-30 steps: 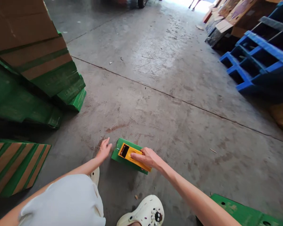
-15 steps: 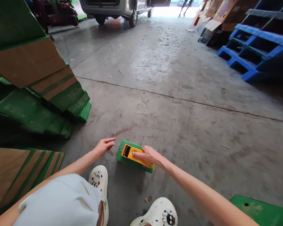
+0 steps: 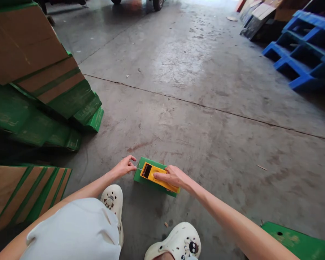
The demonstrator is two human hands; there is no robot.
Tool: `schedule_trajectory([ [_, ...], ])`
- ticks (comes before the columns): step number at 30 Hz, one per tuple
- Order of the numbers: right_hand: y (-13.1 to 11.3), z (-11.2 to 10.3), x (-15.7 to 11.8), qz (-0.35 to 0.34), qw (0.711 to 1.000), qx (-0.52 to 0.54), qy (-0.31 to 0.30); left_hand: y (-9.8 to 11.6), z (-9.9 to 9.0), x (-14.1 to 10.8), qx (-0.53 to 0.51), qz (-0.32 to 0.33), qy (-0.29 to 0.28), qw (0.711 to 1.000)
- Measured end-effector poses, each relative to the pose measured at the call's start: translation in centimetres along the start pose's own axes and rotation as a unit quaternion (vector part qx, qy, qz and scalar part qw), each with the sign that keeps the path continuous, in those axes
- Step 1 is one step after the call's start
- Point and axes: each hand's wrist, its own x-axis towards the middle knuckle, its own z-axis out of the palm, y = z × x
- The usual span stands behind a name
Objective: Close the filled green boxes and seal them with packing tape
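A small green box (image 3: 143, 160) lies on the floor between my feet. On top of it is a yellow hand-held tool (image 3: 162, 174) with a dark window at its left end; its exact kind is unclear. My right hand (image 3: 173, 177) grips the tool's near right part, thumb on the upper face and fingers over the far side. At the box's left end, my left hand (image 3: 125, 166) has its fingers bent and a gap between thumb and forefinger. A thin pale line crosses the box end beside the thumb; whether they touch is unclear.
Folded green and brown cardboard (image 3: 40, 83) is stacked at left, with another pile (image 3: 24, 195) nearer me. Blue pallets (image 3: 306, 50) stand at far right. A green panel (image 3: 300, 240) lies at lower right. My white clogs (image 3: 176, 242) flank the box.
My left hand has moved right to the box's end, its stretched fingers now bent. My right hand keeps hold of the yellow tool. The view has tilted downward.
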Motion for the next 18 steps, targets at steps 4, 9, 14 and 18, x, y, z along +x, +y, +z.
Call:
schedule_trajectory([
  [4,-0.2,-0.1,-0.1,0.002,1.0,-0.007,-0.003,0.6,-0.7,-0.3,-0.003,0.015,-0.044,0.999],
  [9,-0.2,-0.1,-0.1,0.003,1.0,-0.003,-0.007,0.4,-0.1,-0.4,0.028,0.018,-0.063,0.997],
  [14,-0.2,0.0,-0.2,-0.003,1.0,-0.002,0.0,-0.2,-0.2,0.2,0.002,0.008,-0.069,0.998],
  [18,-0.5,-0.1,-0.3,-0.006,1.0,-0.005,0.002,-1.3,-0.1,0.4,-0.093,-0.08,-0.063,0.99],
])
